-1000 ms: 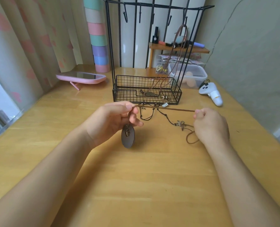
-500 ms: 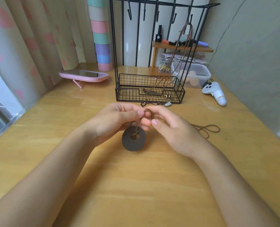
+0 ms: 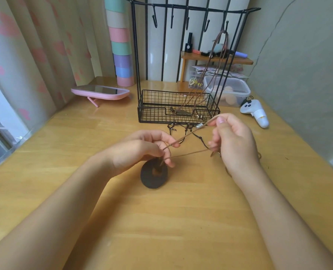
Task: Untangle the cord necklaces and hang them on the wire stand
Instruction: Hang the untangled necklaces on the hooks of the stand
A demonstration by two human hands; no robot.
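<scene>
Big wooden table (image 3: 64, 191) under everything, curtains (image 3: 35, 55) off to the left. At the back, a black wire stand (image 3: 136, 55), one necklace (image 3: 223, 32) already up on the far right hook and trailing down into the basket (image 3: 142, 112).

Closer in, both hands over the table and busy with a brown cord (image 3: 187, 154). First the left hand (image 3: 138, 151): thumb and forefinger pinched tight on the cord, other fingers curled under. Then the right hand (image 3: 235, 145): thumb and forefinger nipping the upper strand, lower fingers curled round the lower one. So, two strands pulled taut between the hands, nearly together at the left fingers, spreading apart toward the right ones.

Containers next. Basket at the foot of the stand, holding the hung necklace's leaf-shaped pendant (image 3: 183, 113). Clear tub (image 3: 243, 88) behind and right of the stand, something pale and rounded inside, too blurry to name.

Smaller stuff: pink mirror (image 3: 99, 92) left of the stand, white controller (image 3: 256, 112) right of the basket. Dark disc (image 3: 152, 181) with a hole, right under the left fingers, top edge tucked behind them, lower strand running out from about the hole; touching the table or just above, hard to say. Then a tangle (image 3: 173, 128) of darker cords on the table just in front of the basket, beyond the hands. Tiny silver bead (image 3: 199, 126) on the upper strand, just short of the right fingertips.
</scene>
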